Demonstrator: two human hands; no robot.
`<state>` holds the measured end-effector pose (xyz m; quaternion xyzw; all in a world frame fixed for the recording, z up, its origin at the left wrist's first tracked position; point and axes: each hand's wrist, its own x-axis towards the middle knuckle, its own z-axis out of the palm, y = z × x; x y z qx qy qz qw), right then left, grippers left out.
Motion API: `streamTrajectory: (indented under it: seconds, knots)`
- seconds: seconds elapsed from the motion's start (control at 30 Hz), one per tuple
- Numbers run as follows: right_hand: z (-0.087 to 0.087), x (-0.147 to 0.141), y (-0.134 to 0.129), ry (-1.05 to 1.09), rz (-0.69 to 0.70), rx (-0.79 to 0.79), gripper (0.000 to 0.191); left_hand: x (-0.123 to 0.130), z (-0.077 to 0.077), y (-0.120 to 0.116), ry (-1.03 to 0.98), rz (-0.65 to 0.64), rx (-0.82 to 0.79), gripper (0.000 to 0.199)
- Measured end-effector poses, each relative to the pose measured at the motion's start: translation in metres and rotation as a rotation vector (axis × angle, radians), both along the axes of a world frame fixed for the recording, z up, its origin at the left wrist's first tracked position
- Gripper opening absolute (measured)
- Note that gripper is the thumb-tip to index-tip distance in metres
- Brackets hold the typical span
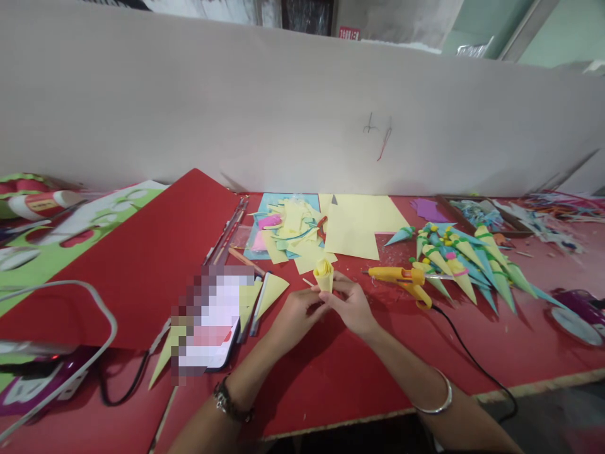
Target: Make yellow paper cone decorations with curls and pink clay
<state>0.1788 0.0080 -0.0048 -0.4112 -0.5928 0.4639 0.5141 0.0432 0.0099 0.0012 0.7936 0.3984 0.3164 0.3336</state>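
Between my two hands, above the red table, is a small yellow paper cone [324,276] with a rolled yellow paper curl at its wide top end. My left hand [299,313] pinches it from the left, low on the cone. From the right, my right hand [352,304] grips it with thumb and fingers. The cone's lower tip is hidden by my fingers. A yellow glue gun [399,275] lies just right of my right hand, its cord running off the table's front edge. Near my left hand are a yellow paper piece [273,295] and a pen [259,305].
A phone [215,321], partly blurred, lies left. Yellow paper sheets [354,233] and a pile of paper scraps [293,224] are behind my hands. Several finished-looking paper cones [466,258] are heaped right. A large red sheet [155,265] covers the left. A white partition [283,113] stands behind.
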Motion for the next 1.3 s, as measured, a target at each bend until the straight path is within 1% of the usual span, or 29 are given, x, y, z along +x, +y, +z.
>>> streamTrajectory:
  seconds: [0.1,0.23,0.43,0.53,0.63,0.77,0.93,1.13,1.3]
  knots:
    - [0.0008,-0.0001,-0.0005,0.009,0.007,0.006,0.020,0.0002,0.0012,-0.0003,-0.033,-0.014,-0.018,0.017]
    - [0.0006,-0.0002,-0.0002,-0.009,0.047,0.025,0.021,-0.0004,0.0028,-0.0001,-0.073,0.026,-0.056,0.021]
    - [-0.0013,0.0009,0.0013,-0.005,0.054,0.031,0.019,0.0000,0.0035,0.0003,-0.086,0.041,-0.050,0.024]
    - [-0.0006,0.0013,0.0017,0.029,0.095,0.027,0.020,0.0000,0.0032,0.0006,-0.088,0.024,-0.046,0.027]
    - [-0.0011,0.0013,0.0023,0.072,0.133,0.026,0.022,-0.0001,0.0025,0.0007,-0.081,0.045,-0.023,0.027]
    - [-0.0033,0.0012,0.0028,0.059,0.110,0.027,0.019,0.0019,0.0017,-0.0007,-0.055,0.088,0.017,0.027]
    - [-0.0037,0.0020,0.0025,-0.004,0.061,0.049,0.018,0.0040,0.0009,-0.0031,-0.063,0.091,0.024,0.027]
    - [-0.0009,0.0029,0.0010,-0.009,0.104,0.027,0.022,0.0027,-0.0025,-0.0033,-0.089,0.111,0.021,0.029]
    - [-0.0004,0.0023,-0.0020,0.006,0.081,-0.001,0.016,0.0019,-0.0043,-0.0042,-0.116,0.080,0.031,0.027]
